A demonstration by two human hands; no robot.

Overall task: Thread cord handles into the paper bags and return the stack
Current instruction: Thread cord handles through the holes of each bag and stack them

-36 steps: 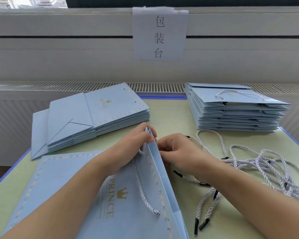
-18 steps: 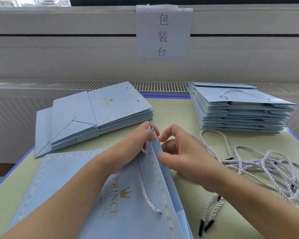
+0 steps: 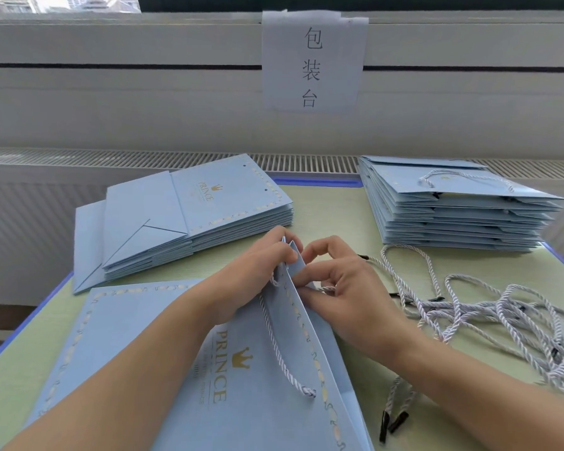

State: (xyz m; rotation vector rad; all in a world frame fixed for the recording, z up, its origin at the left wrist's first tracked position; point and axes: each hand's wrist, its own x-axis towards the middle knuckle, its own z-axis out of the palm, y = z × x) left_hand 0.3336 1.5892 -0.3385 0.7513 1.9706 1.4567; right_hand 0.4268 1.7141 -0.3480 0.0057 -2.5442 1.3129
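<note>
Left hand (image 3: 251,275) pinches raised top edge of blue bag (image 3: 163,362) lying near on table (image 3: 336,216). Right hand (image 3: 342,294) pinches cord (image 3: 328,289) at bag mouth. Loose cords (image 3: 502,314) right. Unthreaded stack (image 3: 189,216) far left; threaded stack (image 3: 453,209) far right.

A packing workshop: bag stacks (image 3: 453,209), loose cords (image 3: 502,307), station sign (image 3: 313,60).

A pale blue paper bag (image 3: 163,340) printed PRINCE lies flat on the table, its mouth edge raised; a white twisted cord (image 3: 282,346) hangs looped across its face; loose cords (image 3: 489,307) tangle at right; unthreaded stack (image 3: 189,216) far left; finished stack (image 3: 453,209) far right.
</note>
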